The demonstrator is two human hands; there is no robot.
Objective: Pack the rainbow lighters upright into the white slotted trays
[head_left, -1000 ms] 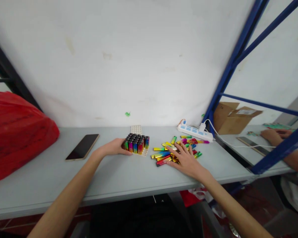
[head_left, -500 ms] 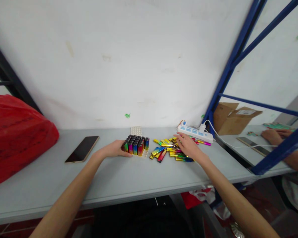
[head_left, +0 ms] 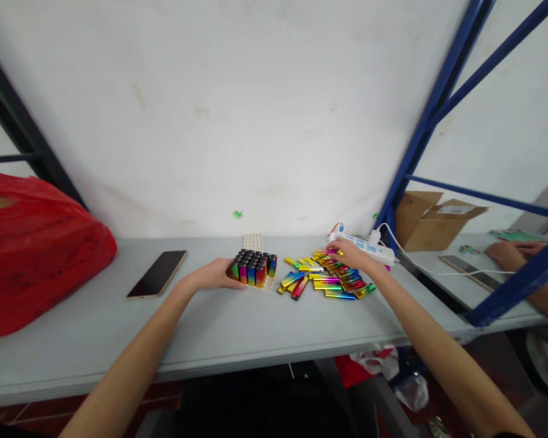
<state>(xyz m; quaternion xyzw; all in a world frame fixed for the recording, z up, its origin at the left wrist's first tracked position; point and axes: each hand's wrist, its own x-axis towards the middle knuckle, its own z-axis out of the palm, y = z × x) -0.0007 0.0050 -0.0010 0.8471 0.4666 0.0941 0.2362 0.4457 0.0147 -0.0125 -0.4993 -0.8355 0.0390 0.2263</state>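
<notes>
My left hand [head_left: 214, 274] curves around the left side of a standing block of shiny rainbow lighters [head_left: 256, 277] with black tops, its thumb along the front and its other fingers hidden behind. The lighters stand upright in a white holed tray [head_left: 268, 285], which shows at the right front. To the right, a loose pile of lighters [head_left: 329, 285] in gold, blue, red and pink lies flat on the table. Over the back of this pile, my right hand [head_left: 348, 252] is closed, its fingertips on a pinkish lighter [head_left: 332, 250].
Behind the block is another white holed tray [head_left: 252, 242]. A phone [head_left: 158, 275] and a red plastic bag [head_left: 41, 261] are at the left. A power strip [head_left: 368, 246], blue metal frame [head_left: 408, 146] and cardboard box [head_left: 432, 225] stand right. Another person's hand [head_left: 506, 252] is far right.
My right hand has drawn back from over the middle of the pile to its rear edge, uncovering more lighters. My left hand stays at the block. The view has shifted slightly.
</notes>
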